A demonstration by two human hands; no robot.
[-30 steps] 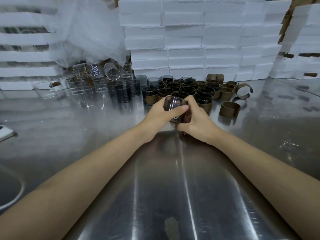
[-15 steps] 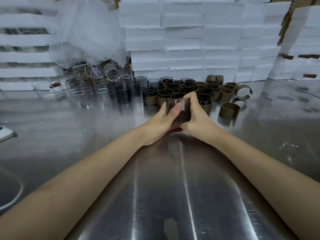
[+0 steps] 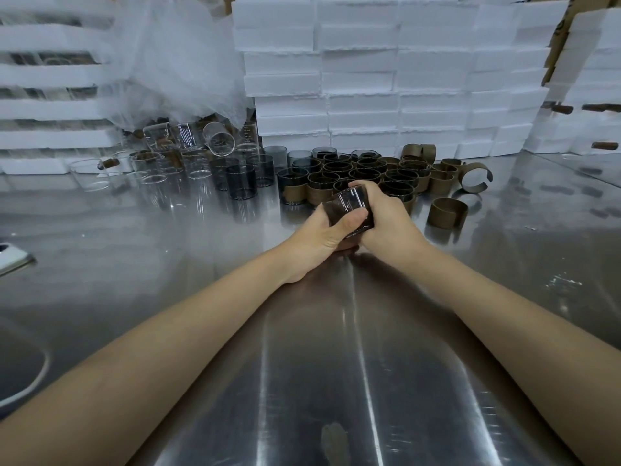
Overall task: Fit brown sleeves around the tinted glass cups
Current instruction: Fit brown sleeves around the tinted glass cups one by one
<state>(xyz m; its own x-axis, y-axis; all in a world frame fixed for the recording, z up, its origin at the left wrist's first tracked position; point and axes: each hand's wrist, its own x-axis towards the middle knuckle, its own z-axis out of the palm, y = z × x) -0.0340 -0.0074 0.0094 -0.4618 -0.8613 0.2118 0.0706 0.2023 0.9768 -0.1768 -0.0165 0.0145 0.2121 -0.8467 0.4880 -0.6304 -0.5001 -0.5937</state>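
Observation:
Both hands hold one tinted glass cup [image 3: 351, 205] just above the steel table, in front of the cup cluster. My left hand [image 3: 322, 235] grips it from the left, thumb across its lower side. My right hand [image 3: 386, 216] wraps it from the right and over the top. Whether a brown sleeve sits on this cup is hidden by the fingers. Behind stand several sleeved tinted cups [image 3: 363, 173]. Bare tinted cups [image 3: 241, 180] stand to their left. Loose brown sleeves [image 3: 448, 212] lie to the right.
Clear glass cups [image 3: 151, 163] crowd the back left under a crumpled plastic bag [image 3: 181, 58]. White foam boxes [image 3: 386, 79] are stacked along the back. The steel table [image 3: 319, 364] stretches toward me. A white object [image 3: 13, 258] lies at the left edge.
The cup went from upright in both hands to tilted, and my hands shifted slightly lower and nearer. My left thumb now lies across its lower side.

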